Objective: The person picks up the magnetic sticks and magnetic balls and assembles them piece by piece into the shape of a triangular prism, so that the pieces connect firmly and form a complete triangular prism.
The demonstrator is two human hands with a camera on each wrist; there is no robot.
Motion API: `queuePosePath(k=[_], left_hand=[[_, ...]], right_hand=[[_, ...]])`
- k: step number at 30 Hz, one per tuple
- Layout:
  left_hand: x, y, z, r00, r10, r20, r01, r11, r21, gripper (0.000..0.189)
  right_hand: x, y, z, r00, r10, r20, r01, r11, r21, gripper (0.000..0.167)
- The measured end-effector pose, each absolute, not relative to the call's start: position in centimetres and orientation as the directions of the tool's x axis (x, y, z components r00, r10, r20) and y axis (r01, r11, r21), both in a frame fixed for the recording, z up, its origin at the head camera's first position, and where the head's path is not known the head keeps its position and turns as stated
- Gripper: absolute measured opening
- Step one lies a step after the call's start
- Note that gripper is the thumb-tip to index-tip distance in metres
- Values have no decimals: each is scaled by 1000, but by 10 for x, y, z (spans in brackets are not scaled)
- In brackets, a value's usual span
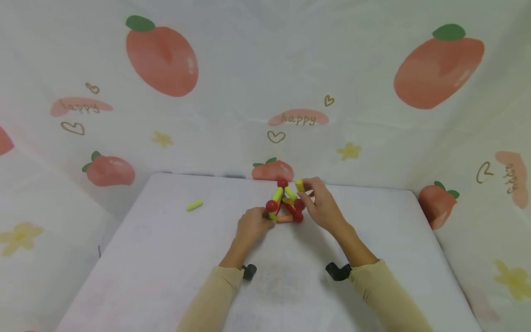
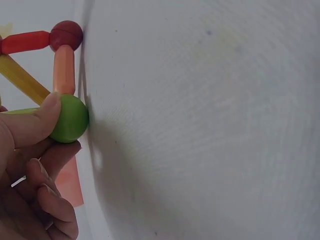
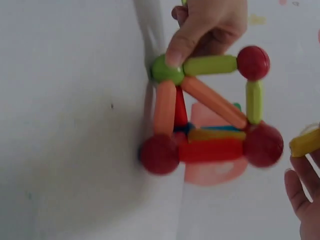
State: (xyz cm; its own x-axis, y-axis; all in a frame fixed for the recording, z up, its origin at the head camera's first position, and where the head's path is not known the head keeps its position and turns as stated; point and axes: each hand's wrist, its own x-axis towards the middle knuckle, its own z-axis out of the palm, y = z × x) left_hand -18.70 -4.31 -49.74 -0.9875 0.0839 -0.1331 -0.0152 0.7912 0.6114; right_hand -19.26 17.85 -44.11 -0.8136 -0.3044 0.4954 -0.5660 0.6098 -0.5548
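Observation:
A frame of coloured rods and balls (image 3: 212, 150) stands on the table. Red balls, such as the near one (image 3: 160, 154), sit at several of its corners. At its lower left corner my left hand (image 1: 253, 226) pinches a green ball (image 2: 71, 120), thumb on one side and a finger beneath. From that ball an orange rod (image 2: 64, 70) runs to a red ball (image 2: 66, 36). My right hand (image 1: 325, 210) holds a yellow rod (image 3: 306, 143) between thumb and fingers, beside the frame's upper right and apart from it. Part of the frame's far side is hidden.
A loose yellow-green rod (image 1: 194, 205) lies on the white table (image 1: 166, 276), left of the frame. Behind the table hangs a cloth (image 1: 232, 92) printed with fruit and hearts. Black wrist-camera parts (image 1: 338, 271) show near both sleeves.

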Motion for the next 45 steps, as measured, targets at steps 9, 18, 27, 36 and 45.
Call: queuePosePath(k=[9, 18, 27, 36, 45], left_hand=[[-189, -42, -498, -988, 99, -123, 3, 790, 613, 29], [-188, -41, -496, -987, 100, -123, 2, 785, 619, 29], [-189, -43, -498, -988, 93, -119, 0, 787, 617, 30], [-189, -45, -499, -990, 112, -86, 38, 799, 601, 29], [-189, -44, -499, -990, 105, -95, 26, 797, 603, 30]], right_hand=[[-203, 151, -460, -809, -350, 472, -578, 622, -529, 33], [-196, 154, -483, -840, -357, 408, -510, 777, -370, 24], [-196, 153, -490, -787, -397, 472, -549, 800, -243, 25], [-199, 148, -490, -722, -442, 532, -581, 805, -119, 34], [-192, 160, -495, -869, -294, 399, -461, 774, -434, 73]])
